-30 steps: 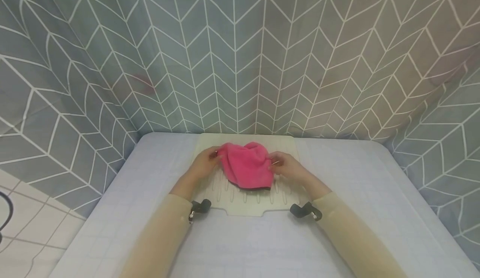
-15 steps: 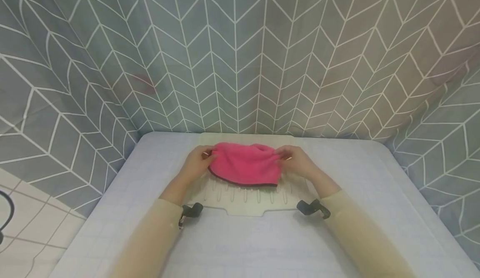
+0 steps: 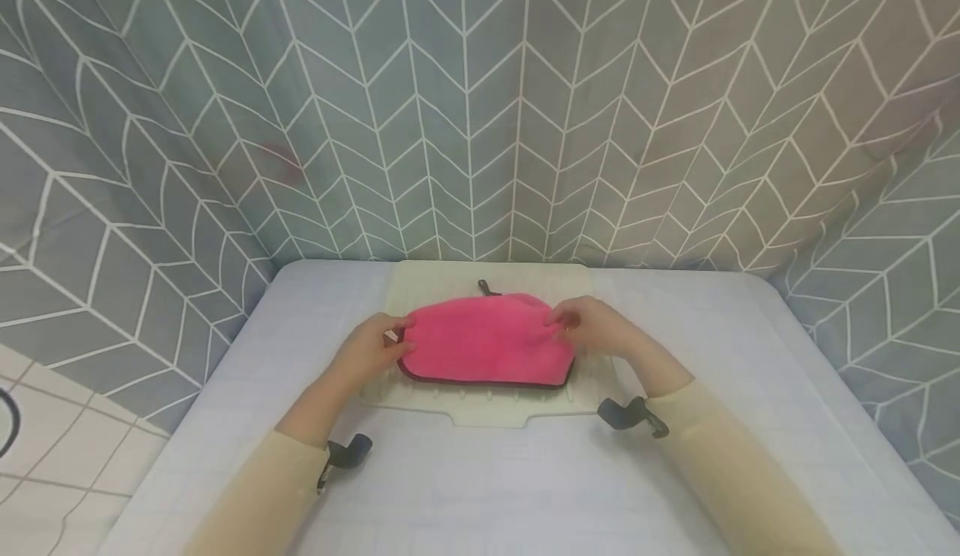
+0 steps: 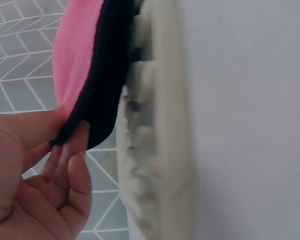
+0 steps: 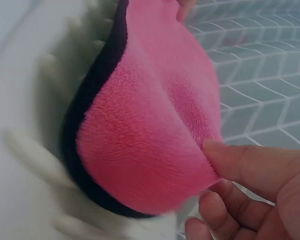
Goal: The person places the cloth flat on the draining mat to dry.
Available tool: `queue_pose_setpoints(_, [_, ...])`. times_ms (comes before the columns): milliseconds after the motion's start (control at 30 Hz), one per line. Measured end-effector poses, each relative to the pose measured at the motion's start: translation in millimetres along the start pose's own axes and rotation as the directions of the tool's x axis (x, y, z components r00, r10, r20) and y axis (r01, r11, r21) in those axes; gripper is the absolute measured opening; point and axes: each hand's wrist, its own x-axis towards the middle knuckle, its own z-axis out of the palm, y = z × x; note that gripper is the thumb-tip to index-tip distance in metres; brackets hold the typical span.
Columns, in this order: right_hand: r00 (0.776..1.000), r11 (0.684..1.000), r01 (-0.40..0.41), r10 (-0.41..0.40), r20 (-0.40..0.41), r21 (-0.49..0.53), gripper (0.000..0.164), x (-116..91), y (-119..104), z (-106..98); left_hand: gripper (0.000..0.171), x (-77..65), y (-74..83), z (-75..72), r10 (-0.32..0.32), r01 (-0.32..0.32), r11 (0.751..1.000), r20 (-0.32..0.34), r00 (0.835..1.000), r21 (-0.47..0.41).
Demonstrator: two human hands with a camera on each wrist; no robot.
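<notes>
A pink plush cloth (image 3: 480,341) with a dark border is stretched between both hands. A small dark loop (image 3: 486,288) sticks up behind its far edge. My left hand (image 3: 367,348) pinches the cloth's left edge between thumb and fingers; in the left wrist view the dark border (image 4: 102,85) runs down to those fingertips. At the opposite end my right hand (image 3: 596,327) pinches the cloth, its pile surface (image 5: 140,130) filling much of the right wrist view. Beneath lies a cream ridged board (image 3: 487,416), partly hidden by the cloth.
The board rests on a white-covered table (image 3: 480,489). A grey chevron-patterned curtain (image 3: 495,122) stands along the back and both sides. White floor tiles (image 3: 60,431) show at the lower left. Dark wrist mounts (image 3: 348,452) are on both sleeves.
Both hands have moved apart, the left one further out. The bunched cloth has been spread wide and flatter, its dark loop coming into sight at the back.
</notes>
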Motion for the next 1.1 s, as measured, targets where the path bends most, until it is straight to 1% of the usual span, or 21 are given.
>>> queue_pose_setpoints(100, [1.000,1.000,0.009,-0.009,0.030,-0.001,0.024,2.3,0.0,12.5,0.048,-4.5,-6.0,1.6,-0.007,0.005,0.999,0.050,0.999,0.035])
queue_pose_setpoints(267, [0.996,0.998,0.055,-0.055,0.063,-0.005,0.030,5.2,2.6,27.2,0.048,-10.9,-12.2,1.8,-0.011,0.005,0.995,0.055,0.998,0.097])
queue_pose_setpoints(333, [0.995,0.998,0.059,-0.058,0.084,-0.009,0.033,4.5,6.4,29.4,0.049,-12.9,-14.1,1.8,-0.017,0.011,0.994,0.063,0.998,0.106])
queue_pose_setpoints(400, [0.994,0.998,0.059,-0.060,0.094,0.012,0.035,2.1,11.5,28.8,0.050,-14.5,-15.9,1.8,-0.015,0.007,0.994,0.077,0.997,0.107])
queue_pose_setpoints(467, [0.996,0.998,0.056,-0.058,0.073,0.031,0.034,-1.8,17.7,25.9,0.053,-15.7,-17.4,1.8,-0.010,0.003,0.996,0.089,0.996,0.085])
queue_pose_setpoints(567, [0.999,0.997,0.042,-0.043,0.015,0.069,0.030,-9.4,26.1,19.6,0.057,-17.2,-20.1,1.0,0.003,-0.008,0.999,0.103,0.995,0.045])
queue_pose_setpoints(633, [1.000,0.996,0.021,-0.021,0.002,0.091,0.026,-14.5,30.5,16.3,0.057,-18.3,-21.8,0.2,-0.001,0.001,1.000,0.110,0.994,0.005])
queue_pose_setpoints(700, [1.000,0.992,-0.016,0.013,0.020,0.123,0.024,-18.5,33.1,14.7,0.055,-19.7,-23.8,-0.6,-0.003,0.007,1.000,0.117,0.993,-0.029])
queue_pose_setpoints(767, [0.998,0.986,-0.050,0.042,0.054,0.159,0.023,-22.1,34.3,14.6,0.049,-20.7,-25.2,-0.9,-0.005,0.012,0.998,0.121,0.993,-0.061])
queue_pose_setpoints(833, [0.995,0.981,-0.077,0.064,0.079,0.179,0.022,-25.3,35.2,16.0,0.043,-21.5,-26.0,-1.0,0.001,0.009,0.997,0.125,0.992,-0.076])
queue_pose_setpoints(1100, [0.993,0.972,-0.045,0.019,0.113,0.229,0.021,-33.2,33.6,22.2,0.030,-24.5,-25.8,1.6,0.005,0.003,0.999,0.150,0.989,-0.052])
